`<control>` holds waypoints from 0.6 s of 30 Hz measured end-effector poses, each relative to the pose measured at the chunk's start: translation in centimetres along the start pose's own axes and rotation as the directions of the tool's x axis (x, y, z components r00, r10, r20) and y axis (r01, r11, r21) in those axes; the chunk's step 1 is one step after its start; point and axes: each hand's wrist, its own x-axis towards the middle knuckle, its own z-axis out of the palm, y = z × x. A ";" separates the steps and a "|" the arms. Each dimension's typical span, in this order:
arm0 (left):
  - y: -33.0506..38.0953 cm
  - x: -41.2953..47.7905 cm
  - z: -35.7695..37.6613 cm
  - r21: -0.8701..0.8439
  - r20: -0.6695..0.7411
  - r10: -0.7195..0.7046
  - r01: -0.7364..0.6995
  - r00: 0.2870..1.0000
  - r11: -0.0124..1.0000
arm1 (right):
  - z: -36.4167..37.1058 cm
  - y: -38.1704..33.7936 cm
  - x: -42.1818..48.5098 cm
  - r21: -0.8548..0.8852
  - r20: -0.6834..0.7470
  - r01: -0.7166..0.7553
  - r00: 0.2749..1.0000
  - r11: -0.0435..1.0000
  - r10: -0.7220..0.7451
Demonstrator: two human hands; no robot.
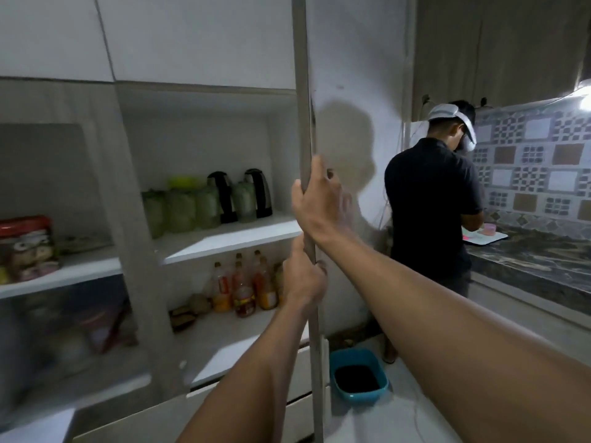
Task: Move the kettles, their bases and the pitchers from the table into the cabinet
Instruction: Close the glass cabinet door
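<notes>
The white cabinet (204,91) stands in front of me with its tall door (305,129) swung out edge-on. My right hand (319,203) grips the door's edge at mid height. My left hand (302,279) grips the same edge just below it. On the middle shelf (224,241) stand several greenish pitchers (182,211) in a row, one with a yellow-green lid. Behind them are two black kettles (224,196) on their bases, the second kettle (260,190) at the right end of the shelf.
Several sauce bottles (243,289) stand on the lower shelf. A red-lidded jar (27,247) sits in the left compartment. A teal basin (358,377) lies on the floor right of the door. A person in a dark shirt (431,203) works at the marble counter (527,260).
</notes>
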 end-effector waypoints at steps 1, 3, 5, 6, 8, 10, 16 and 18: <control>-0.7 0.4 -1.7 0.016 -0.020 -0.027 0.028 0.999 0.999 | 1.2 -1.2 -0.1 0.009 0.019 0.011 1.000 1.000 -0.012; -2.2 1.3 -4.8 0.025 -0.041 -0.068 0.069 0.997 0.997 | 4.1 -3.6 0.0 0.047 0.053 0.005 0.999 0.999 -0.007; -3.8 2.4 -7.6 0.045 -0.061 -0.084 0.087 0.995 0.995 | 6.8 -5.6 0.3 0.089 0.098 -0.004 0.995 0.996 -0.005; -4.7 3.0 -8.9 0.055 -0.077 -0.083 0.088 0.994 0.995 | 8.3 -6.5 0.5 0.104 0.115 0.009 0.993 0.995 -0.021; -6.4 4.5 -11.5 0.067 -0.123 -0.096 0.105 0.988 0.992 | 11.2 -8.1 1.1 0.108 0.160 0.058 0.984 0.992 -0.075; -8.3 6.2 -14.0 0.077 -0.181 -0.129 0.145 0.975 0.986 | 14.3 -9.5 2.1 0.107 0.201 0.114 0.970 0.988 -0.134; -13.6 12.3 -19.5 0.165 -0.334 -0.120 0.183 0.935 0.969 | 23.3 -12.1 4.8 0.180 0.288 0.203 0.925 0.962 -0.249; -14.8 14.0 -20.5 0.162 -0.362 -0.143 0.214 0.921 0.963 | 25.8 -12.3 5.8 0.187 0.308 0.250 0.903 0.950 -0.299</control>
